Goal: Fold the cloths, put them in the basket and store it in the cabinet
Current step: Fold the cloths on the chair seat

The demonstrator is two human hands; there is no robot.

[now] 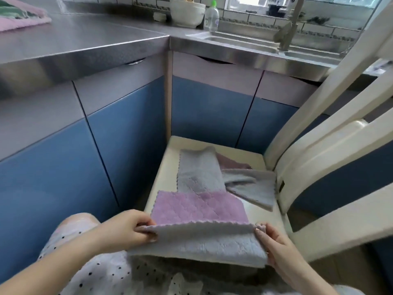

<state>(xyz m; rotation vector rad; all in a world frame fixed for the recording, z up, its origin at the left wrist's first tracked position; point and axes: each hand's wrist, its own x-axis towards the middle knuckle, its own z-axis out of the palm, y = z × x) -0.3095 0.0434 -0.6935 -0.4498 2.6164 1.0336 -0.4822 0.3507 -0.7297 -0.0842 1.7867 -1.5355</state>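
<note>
A pink-and-grey cloth (197, 211) lies over the front of a cream chair seat (168, 165), its near edge turned up so the grey side faces me. My left hand (129, 228) pinches its left corner and my right hand (276, 241) pinches its right corner. Behind it a grey cloth (198, 171) lies flat, with another grey cloth (253, 188) crumpled to its right and a mauve cloth (229, 163) peeking out between them. No basket is in view.
Blue cabinet doors (127, 145) stand shut on the left and behind the chair. The steel counter (85, 37) above carries folded pink cloths (19, 15) at far left. A white bowl (187, 13), a bottle (211, 17) and a sink (244, 43) are at the back. The chair back (331, 156) rises on the right.
</note>
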